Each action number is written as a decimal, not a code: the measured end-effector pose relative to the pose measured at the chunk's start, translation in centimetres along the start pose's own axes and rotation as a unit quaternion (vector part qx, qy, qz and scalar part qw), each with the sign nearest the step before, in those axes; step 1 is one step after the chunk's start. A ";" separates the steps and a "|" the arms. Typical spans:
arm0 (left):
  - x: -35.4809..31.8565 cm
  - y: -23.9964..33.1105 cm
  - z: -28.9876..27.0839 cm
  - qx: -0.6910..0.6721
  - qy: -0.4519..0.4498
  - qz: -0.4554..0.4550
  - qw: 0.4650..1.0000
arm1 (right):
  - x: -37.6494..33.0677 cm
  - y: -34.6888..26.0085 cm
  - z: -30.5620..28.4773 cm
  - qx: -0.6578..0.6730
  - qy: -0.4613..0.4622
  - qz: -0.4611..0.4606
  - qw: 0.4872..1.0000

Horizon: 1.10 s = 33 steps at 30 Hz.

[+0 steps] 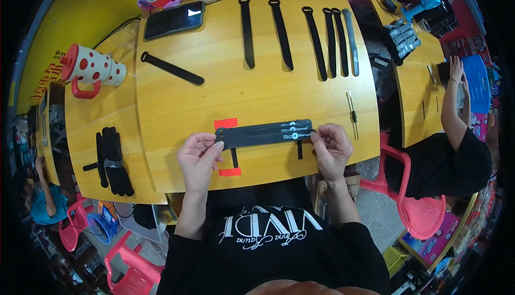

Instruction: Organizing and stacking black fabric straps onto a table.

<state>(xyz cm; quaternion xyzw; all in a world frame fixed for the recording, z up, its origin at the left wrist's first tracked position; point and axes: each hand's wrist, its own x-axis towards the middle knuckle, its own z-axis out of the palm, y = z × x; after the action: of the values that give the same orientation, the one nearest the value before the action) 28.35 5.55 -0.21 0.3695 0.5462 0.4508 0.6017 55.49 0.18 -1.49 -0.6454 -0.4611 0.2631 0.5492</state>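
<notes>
A small stack of black hook-and-loop straps (257,135) with white print at one end stretches crosswise above the table's near edge. My left hand (197,157) pinches its left end between thumb and fingers. At the printed right end, my right hand (331,149) has its thumb and fingers closed on it. Under the stack, two narrow black strips (234,158) lie across the table, the left one between an upper red tape piece (226,122) and a lower red tape piece (230,172).
Several single black straps (280,34) with looped ends lie spread over the table's far half. A phone (174,21) sits far left, near a spotted tumbler (91,69). Bundled straps (115,161) lie at left; a thin pointed tool (352,115) at right. Another person (450,150) works at the right table.
</notes>
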 end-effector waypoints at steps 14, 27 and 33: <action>0.2 0.2 0.4 0.027 0.022 -0.012 0.999 | 0.4 0.2 -0.2 -0.051 -0.032 0.005 0.998; 0.2 0.4 0.4 0.033 0.023 -0.015 0.999 | 0.7 -0.1 0.3 -0.069 -0.013 -0.014 0.997; 0.1 0.2 0.3 0.032 0.028 -0.012 0.999 | 0.4 0.0 0.2 -0.053 -0.012 0.019 0.998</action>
<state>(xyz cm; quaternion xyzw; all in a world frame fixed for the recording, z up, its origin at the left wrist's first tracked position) 28.67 5.75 -0.04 0.3696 0.5815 0.4358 0.5791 55.49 0.64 -1.47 -0.6791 -0.4688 0.2560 0.5035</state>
